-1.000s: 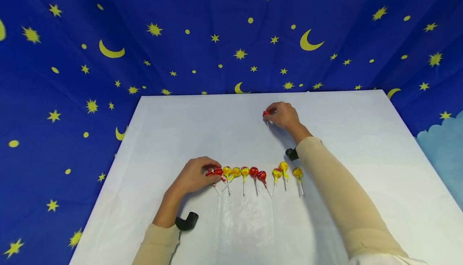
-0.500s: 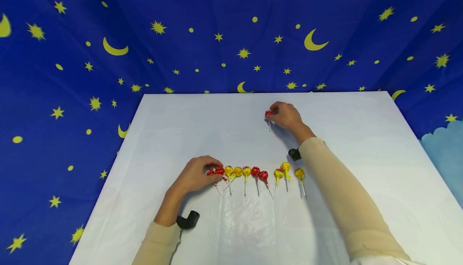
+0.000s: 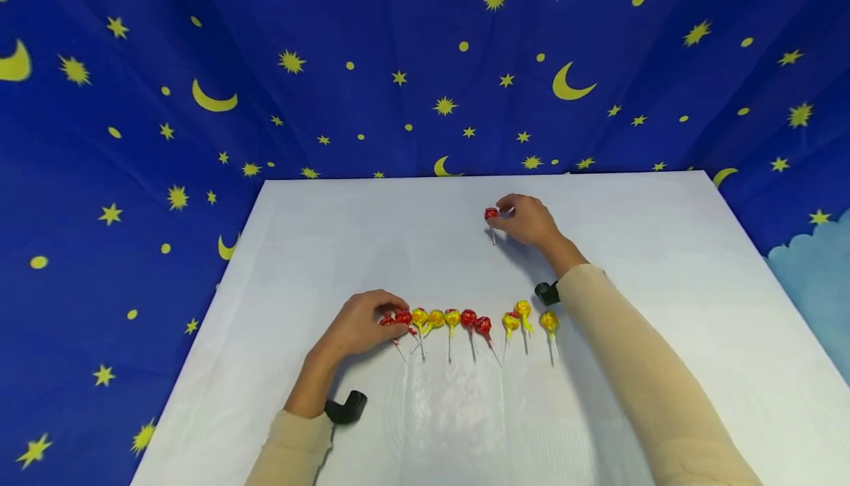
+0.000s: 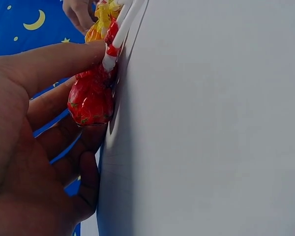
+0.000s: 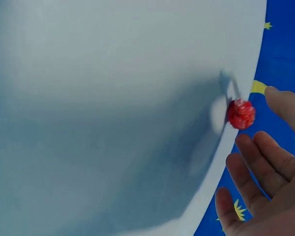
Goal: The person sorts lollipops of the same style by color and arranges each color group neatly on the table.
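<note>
At the left end of a row of lollipops, my left hand holds red lollipops, its thumb and fingers to either side of them. One red-wrapped lollipop shows close up in the left wrist view, thumb across its neck. Farther back on the table, my right hand is beside a single red lollipop. In the right wrist view its thumb and fingers are spread, with a gap to that red lollipop. The lollipop's stick points toward the near side.
Right of my left hand lie several yellow lollipops and two red lollipops, then more yellow ones toward the right, one yellow lollipop last. The white table ends at a blue star-patterned cloth.
My right thumb and fingers have parted from the red lollipop at the back, which stays on the table. My left hand keeps its place. The head view shifts slightly.
</note>
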A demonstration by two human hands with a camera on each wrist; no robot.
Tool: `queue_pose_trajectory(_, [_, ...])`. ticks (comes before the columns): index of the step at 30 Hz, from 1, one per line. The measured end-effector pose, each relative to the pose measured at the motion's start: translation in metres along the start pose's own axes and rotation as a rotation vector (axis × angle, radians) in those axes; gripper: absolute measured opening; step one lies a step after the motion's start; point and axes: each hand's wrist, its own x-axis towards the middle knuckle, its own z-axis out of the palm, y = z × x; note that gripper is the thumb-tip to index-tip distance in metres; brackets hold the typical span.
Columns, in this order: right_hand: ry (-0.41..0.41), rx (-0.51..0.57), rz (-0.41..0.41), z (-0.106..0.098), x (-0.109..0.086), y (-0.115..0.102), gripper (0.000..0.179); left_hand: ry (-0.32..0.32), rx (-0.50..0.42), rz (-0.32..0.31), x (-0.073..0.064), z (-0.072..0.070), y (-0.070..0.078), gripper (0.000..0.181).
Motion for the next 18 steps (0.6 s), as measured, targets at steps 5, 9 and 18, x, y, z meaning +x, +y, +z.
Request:
queue_pose_trajectory(5, [0.018,-0.011,-0.040,0.001,-0.007,-0.002,0.043,-0.003,0.002,-0.006,-0.001,0.002,0.000,0.027])
queue_pose_trajectory(9, [0.023,0.000,-0.057,0.000,-0.011,-0.002,0.040,0.003,0.002,-0.014,0.000,0.002,0.000,0.027])
queue_pose_trajectory(18, [-0.006,0.027,-0.107,-0.005,-0.029,-0.004,0.038,-0.006,-0.004,-0.025,-0.001,0.002,0.000,0.029])
